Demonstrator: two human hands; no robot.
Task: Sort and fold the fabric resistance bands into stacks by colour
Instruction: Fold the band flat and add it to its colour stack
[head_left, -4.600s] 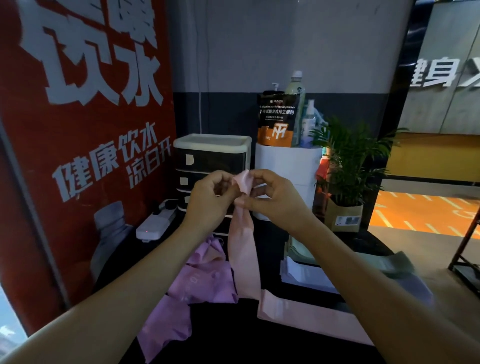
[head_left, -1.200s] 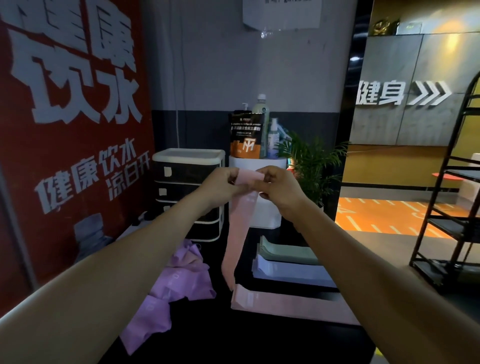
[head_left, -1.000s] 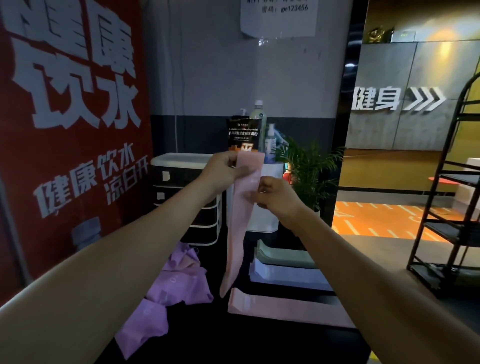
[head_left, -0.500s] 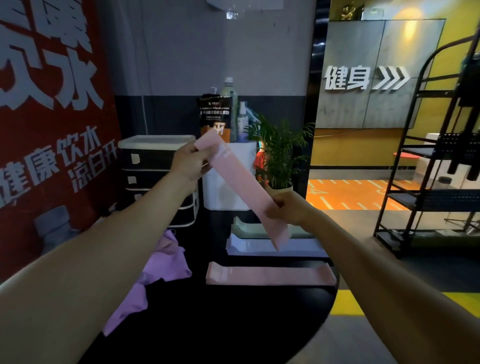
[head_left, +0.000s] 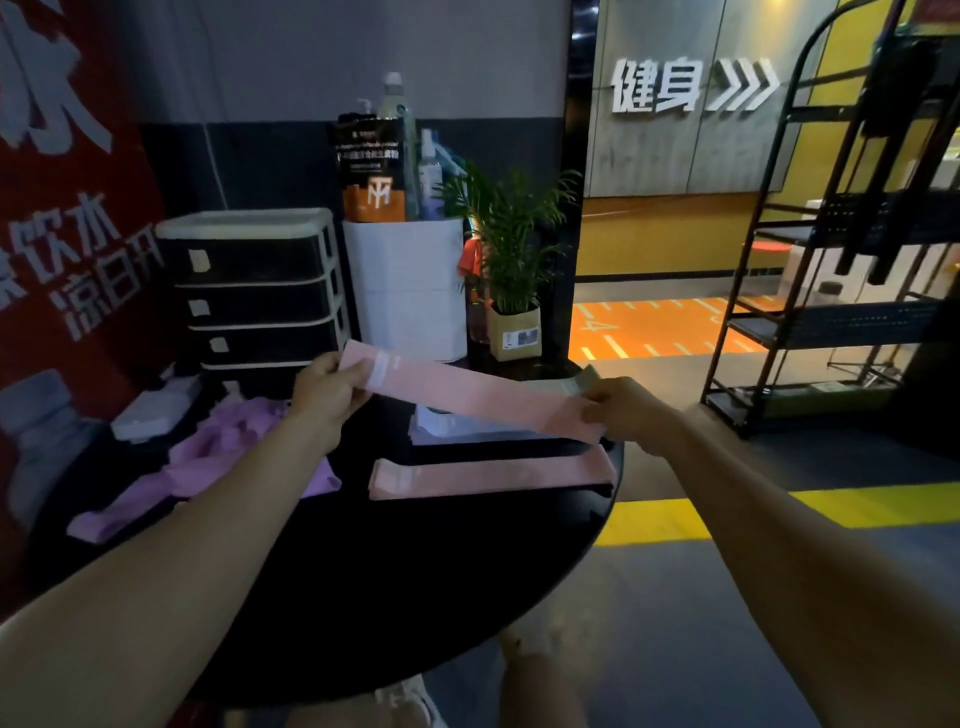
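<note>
A pink fabric band (head_left: 467, 392) is stretched flat and nearly level between my hands above the black round table (head_left: 415, 597). My left hand (head_left: 330, 392) pinches its left end and my right hand (head_left: 623, 410) pinches its right end. Below it on the table lies a second pink band (head_left: 488, 475), laid out flat. Behind the held band sit a lavender-white folded band (head_left: 467, 431) and a green one (head_left: 584, 382), both largely hidden. A loose heap of purple bands (head_left: 208, 467) lies at the table's left.
A black drawer unit (head_left: 254, 291) and a white container (head_left: 405, 291) with bottles stand at the table's back, beside a potted plant (head_left: 511, 270). A white power strip (head_left: 150, 410) lies far left. A black metal rack (head_left: 841, 260) stands on the right floor.
The pink band hung down from both hands at first. My right hand slid to its lower end and pulled it out sideways; both hands then lowered it toward the table.
</note>
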